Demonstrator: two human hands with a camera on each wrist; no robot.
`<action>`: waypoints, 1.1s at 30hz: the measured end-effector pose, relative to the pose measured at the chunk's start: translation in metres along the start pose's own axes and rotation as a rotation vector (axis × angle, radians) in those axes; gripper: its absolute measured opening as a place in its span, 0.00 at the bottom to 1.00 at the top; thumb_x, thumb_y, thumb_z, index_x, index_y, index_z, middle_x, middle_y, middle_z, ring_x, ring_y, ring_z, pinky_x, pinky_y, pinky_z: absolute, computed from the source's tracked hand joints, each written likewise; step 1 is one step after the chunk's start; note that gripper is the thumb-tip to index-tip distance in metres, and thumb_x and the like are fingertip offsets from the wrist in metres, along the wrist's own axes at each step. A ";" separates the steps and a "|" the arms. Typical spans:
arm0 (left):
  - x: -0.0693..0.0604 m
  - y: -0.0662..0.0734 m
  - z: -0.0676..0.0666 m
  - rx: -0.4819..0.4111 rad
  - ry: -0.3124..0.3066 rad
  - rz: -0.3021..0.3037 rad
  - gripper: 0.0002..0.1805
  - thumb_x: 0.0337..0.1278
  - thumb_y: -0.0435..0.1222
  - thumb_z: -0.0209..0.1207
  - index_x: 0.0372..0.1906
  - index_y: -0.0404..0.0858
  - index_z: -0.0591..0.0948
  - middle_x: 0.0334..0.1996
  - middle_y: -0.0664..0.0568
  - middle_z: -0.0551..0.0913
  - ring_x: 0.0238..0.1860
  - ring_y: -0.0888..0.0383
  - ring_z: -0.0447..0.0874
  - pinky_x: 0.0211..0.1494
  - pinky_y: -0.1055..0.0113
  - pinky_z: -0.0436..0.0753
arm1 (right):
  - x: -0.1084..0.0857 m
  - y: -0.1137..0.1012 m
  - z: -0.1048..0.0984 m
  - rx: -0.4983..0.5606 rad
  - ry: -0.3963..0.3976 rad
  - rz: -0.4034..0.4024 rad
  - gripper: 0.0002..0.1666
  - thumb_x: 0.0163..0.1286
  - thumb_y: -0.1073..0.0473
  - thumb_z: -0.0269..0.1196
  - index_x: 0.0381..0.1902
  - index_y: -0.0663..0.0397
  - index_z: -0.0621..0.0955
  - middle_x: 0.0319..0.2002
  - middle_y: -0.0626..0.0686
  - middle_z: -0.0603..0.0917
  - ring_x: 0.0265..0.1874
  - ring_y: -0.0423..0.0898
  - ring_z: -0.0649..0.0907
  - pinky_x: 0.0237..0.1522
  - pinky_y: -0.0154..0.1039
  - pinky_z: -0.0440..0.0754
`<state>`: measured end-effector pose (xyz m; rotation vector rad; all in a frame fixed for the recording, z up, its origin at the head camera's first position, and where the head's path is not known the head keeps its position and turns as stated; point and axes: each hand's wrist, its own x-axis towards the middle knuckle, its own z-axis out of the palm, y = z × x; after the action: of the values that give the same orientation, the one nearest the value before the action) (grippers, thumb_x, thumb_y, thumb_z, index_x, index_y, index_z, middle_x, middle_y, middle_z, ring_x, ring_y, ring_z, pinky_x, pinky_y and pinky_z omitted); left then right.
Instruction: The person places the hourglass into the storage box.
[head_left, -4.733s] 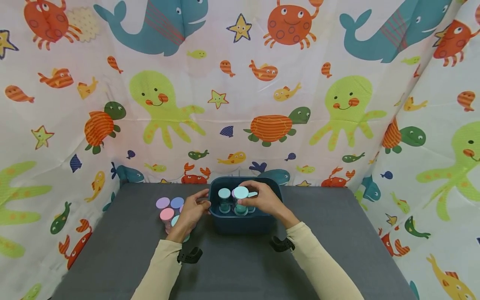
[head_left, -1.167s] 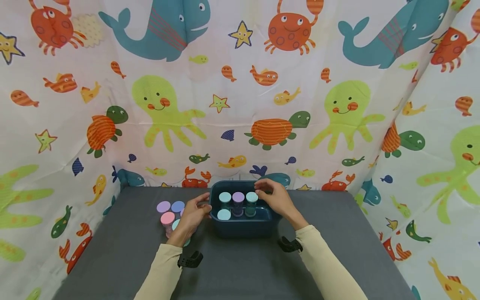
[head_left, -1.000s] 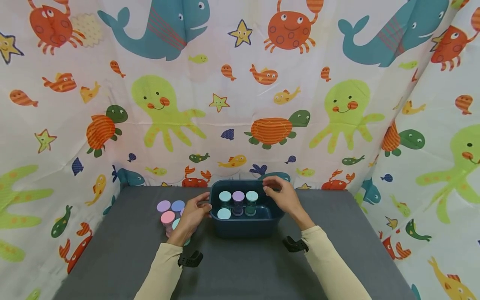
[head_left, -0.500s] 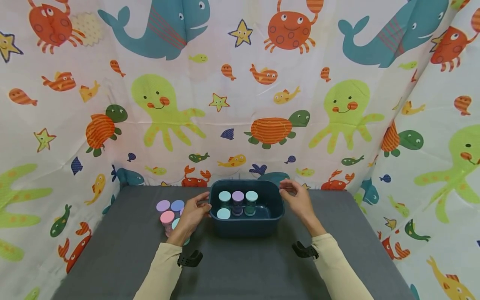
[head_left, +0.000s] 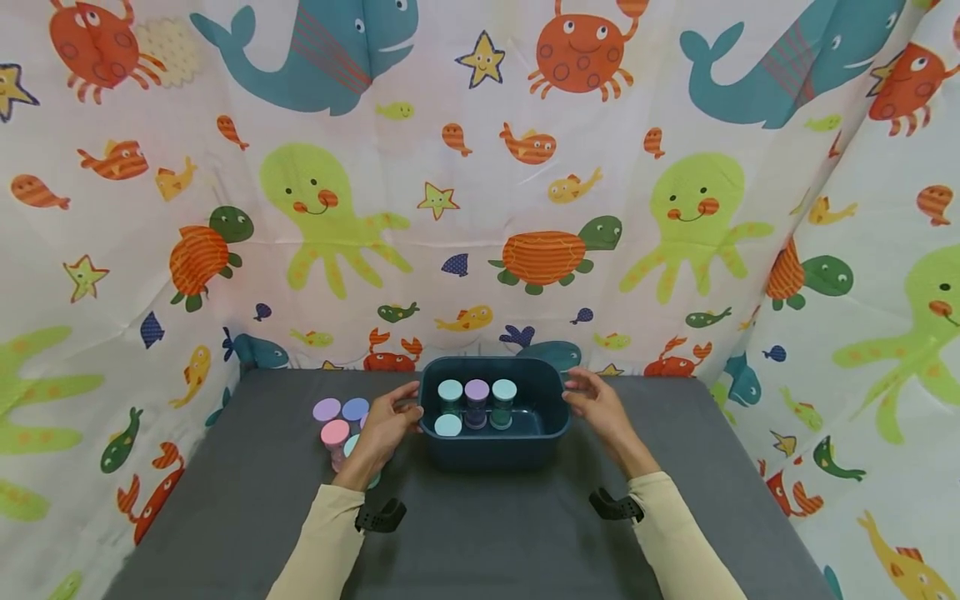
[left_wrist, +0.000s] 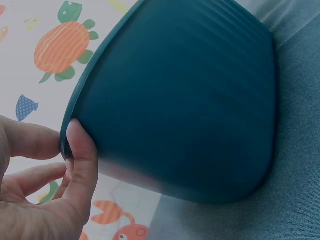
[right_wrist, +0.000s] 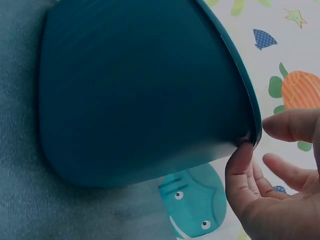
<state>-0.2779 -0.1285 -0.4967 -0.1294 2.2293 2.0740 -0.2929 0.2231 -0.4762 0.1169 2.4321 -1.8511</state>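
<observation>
A dark blue plastic bin (head_left: 487,454) stands on the table in the head view. My left hand (head_left: 386,429) holds its left rim; the left wrist view shows thumb and finger pinching that rim. On the opposite side my right hand (head_left: 600,412) is at the right rim, thumb under the lip and a fingertip against its edge in the right wrist view. Inside the bin, a back row has a teal-lidded jar (head_left: 450,392), a purple-lidded jar (head_left: 476,392) and another teal-lidded jar (head_left: 504,392). A further teal lid (head_left: 447,426) shows at front left.
Left of the bin, partly behind my left hand, several small jars stand grouped, among them a pink-lidded jar (head_left: 335,433), a purple lid (head_left: 326,409) and a blue lid (head_left: 356,409). The dark grey table (head_left: 487,542) meets a sea-animal curtain (head_left: 465,225) behind.
Earlier my right hand held a teal-lidded jar over the bin. It has let go and moved right to the bin's right rim. My left hand has stayed on the left rim.
</observation>
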 end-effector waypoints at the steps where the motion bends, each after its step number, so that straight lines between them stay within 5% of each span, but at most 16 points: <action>1: 0.000 0.000 0.000 -0.001 0.003 -0.002 0.28 0.63 0.25 0.56 0.69 0.37 0.71 0.59 0.40 0.75 0.44 0.50 0.78 0.37 0.70 0.84 | 0.001 0.000 0.001 0.008 -0.005 0.010 0.30 0.73 0.61 0.58 0.71 0.53 0.66 0.63 0.63 0.74 0.51 0.45 0.79 0.48 0.34 0.78; 14: -0.002 0.001 0.001 -0.015 -0.016 0.004 0.28 0.64 0.25 0.55 0.69 0.38 0.70 0.61 0.39 0.73 0.53 0.39 0.76 0.41 0.67 0.85 | 0.006 0.007 0.000 0.083 -0.037 0.071 0.27 0.74 0.64 0.55 0.69 0.54 0.70 0.55 0.59 0.74 0.48 0.50 0.75 0.42 0.34 0.77; 19: -0.003 0.000 0.001 0.020 0.004 0.020 0.30 0.64 0.27 0.57 0.70 0.41 0.69 0.63 0.41 0.73 0.53 0.45 0.78 0.43 0.67 0.85 | 0.005 0.007 0.001 0.072 -0.026 0.054 0.26 0.75 0.62 0.55 0.69 0.53 0.70 0.53 0.56 0.72 0.46 0.48 0.73 0.41 0.34 0.78; 28: -0.018 -0.002 0.001 0.150 0.108 0.150 0.29 0.64 0.30 0.59 0.70 0.40 0.69 0.63 0.40 0.76 0.55 0.46 0.82 0.46 0.63 0.87 | 0.003 0.009 0.006 0.021 0.006 0.017 0.26 0.75 0.60 0.56 0.69 0.52 0.72 0.53 0.55 0.73 0.47 0.48 0.74 0.46 0.37 0.81; 33: -0.032 -0.001 0.001 0.251 0.199 0.244 0.26 0.63 0.33 0.60 0.66 0.41 0.74 0.59 0.43 0.78 0.48 0.48 0.87 0.48 0.59 0.86 | 0.001 0.010 0.005 0.014 0.035 0.026 0.25 0.74 0.59 0.57 0.68 0.52 0.73 0.53 0.56 0.75 0.48 0.49 0.75 0.48 0.40 0.83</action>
<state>-0.2456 -0.1280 -0.4935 -0.0478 2.7283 1.9412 -0.2924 0.2206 -0.4868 0.1821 2.4294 -1.8710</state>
